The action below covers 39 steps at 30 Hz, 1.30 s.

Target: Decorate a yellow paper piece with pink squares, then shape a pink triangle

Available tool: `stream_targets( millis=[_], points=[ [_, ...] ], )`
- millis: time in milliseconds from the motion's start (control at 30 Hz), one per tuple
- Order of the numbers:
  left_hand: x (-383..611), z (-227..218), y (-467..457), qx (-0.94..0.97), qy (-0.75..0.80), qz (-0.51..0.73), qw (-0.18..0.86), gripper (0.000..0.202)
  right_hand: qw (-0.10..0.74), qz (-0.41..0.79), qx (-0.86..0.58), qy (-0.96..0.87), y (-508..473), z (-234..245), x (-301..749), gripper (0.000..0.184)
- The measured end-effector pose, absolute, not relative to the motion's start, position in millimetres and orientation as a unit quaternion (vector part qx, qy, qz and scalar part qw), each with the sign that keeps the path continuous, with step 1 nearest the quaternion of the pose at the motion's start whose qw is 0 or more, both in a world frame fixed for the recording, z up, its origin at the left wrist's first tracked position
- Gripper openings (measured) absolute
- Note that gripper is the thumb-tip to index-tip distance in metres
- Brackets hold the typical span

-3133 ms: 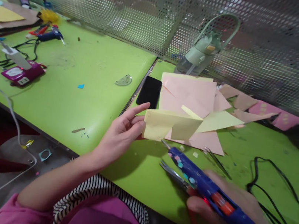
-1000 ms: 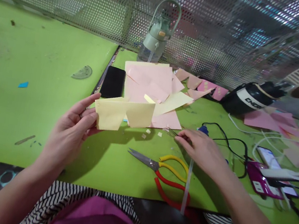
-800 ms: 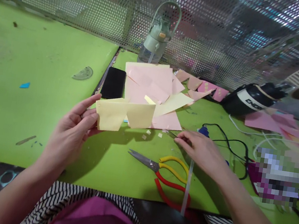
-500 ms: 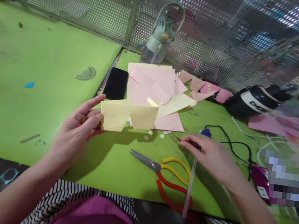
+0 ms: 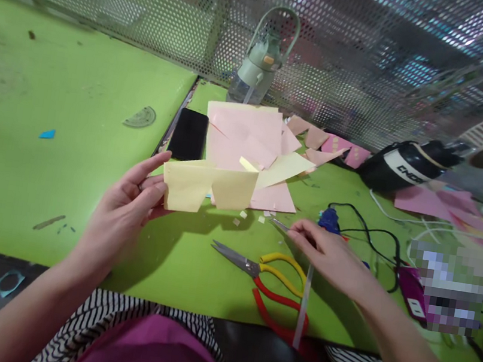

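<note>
My left hand (image 5: 125,212) pinches the left end of a folded pale yellow paper piece (image 5: 207,186) and holds it just above the green table (image 5: 42,175). My right hand (image 5: 330,256) rests on the table to the right, fingers pinched on thin metal tweezers (image 5: 279,225) whose tip points left toward small paper scraps. Scissors (image 5: 266,272) with yellow and red handles lie between my hands, near the front edge. A clear glue stick (image 5: 304,302) lies under my right wrist.
Pink and yellow paper sheets (image 5: 247,139) are piled behind the held piece, with a black phone (image 5: 188,134) to their left. A green water bottle (image 5: 259,62) stands against the perforated metal screen. A blue glue gun (image 5: 330,219), black cables and a black bottle (image 5: 403,163) lie at the right.
My right hand put the blue glue gun down on the table at the right and closed on the tweezers. The left hand kept holding the yellow paper throughout.
</note>
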<state>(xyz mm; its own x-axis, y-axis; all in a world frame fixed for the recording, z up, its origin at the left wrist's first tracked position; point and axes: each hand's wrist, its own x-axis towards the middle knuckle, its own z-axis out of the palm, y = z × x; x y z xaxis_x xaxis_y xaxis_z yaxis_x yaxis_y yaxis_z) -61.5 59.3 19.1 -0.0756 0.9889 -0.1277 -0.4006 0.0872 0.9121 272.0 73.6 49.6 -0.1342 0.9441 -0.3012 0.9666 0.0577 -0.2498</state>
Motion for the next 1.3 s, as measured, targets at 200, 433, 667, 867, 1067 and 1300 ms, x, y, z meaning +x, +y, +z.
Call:
stream_targets(
  millis=[200,433,667,867,1067,1300],
  points=[
    [-60.7,18.7,59.5,0.331,0.441,0.588,0.591,0.043,-0.006,-0.211,0.666,0.716,72.8,45.8,268.4,0.033],
    [-60.4,17.7,59.1,0.340,0.447,0.585,0.585,0.044,-0.038,-0.180,0.695,0.695,76.7,41.2,277.8,0.035],
    [-60.1,19.0,59.3,0.335,0.459,0.587,0.577,0.045,-0.050,-0.180,0.691,0.698,79.2,39.4,274.4,0.033],
    [-60.3,15.9,59.9,0.341,0.454,0.586,0.578,0.045,-0.049,-0.165,0.682,0.711,81.7,40.6,273.5,0.033],
    [-60.0,17.2,59.6,0.338,0.452,0.586,0.581,0.046,-0.058,-0.171,0.679,0.711,81.1,43.1,266.5,0.032],
    [-58.2,20.6,58.9,0.344,0.458,0.582,0.577,0.053,-0.095,-0.181,0.677,0.707,93.0,45.2,251.9,0.028]
  ],
)
